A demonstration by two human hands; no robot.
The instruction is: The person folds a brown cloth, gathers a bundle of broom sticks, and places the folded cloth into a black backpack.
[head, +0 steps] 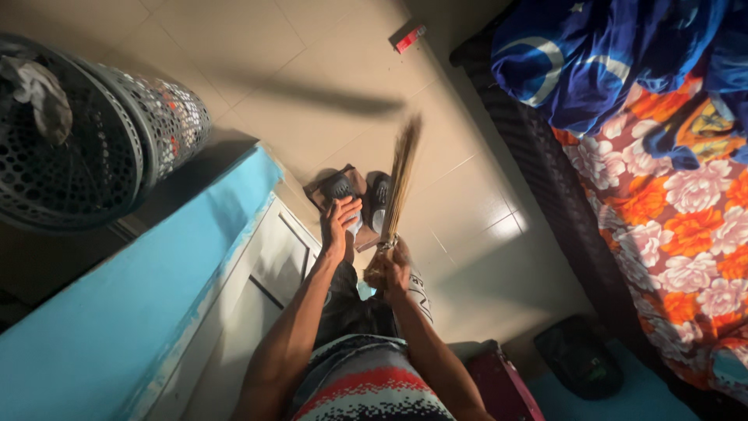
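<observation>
Right hand: closed around the bound end of the broom, gripping it.
Left hand: open, fingers spread, holding nothing, just left of the broom's handle end.
Broom: a bundle of thin straws, blurred, bristles pointing away from the person over the floor.
Sandals: dark pair on the feet, just beside the broom's lower part.
Cupboard: blue-topped, left of the broom.
Basket: dark mesh, beyond the cupboard, well apart from the broom.
Bed: floral sheet and blue cloth, right of the broom.
Red box: small, on the floor beyond the bristles.
</observation>
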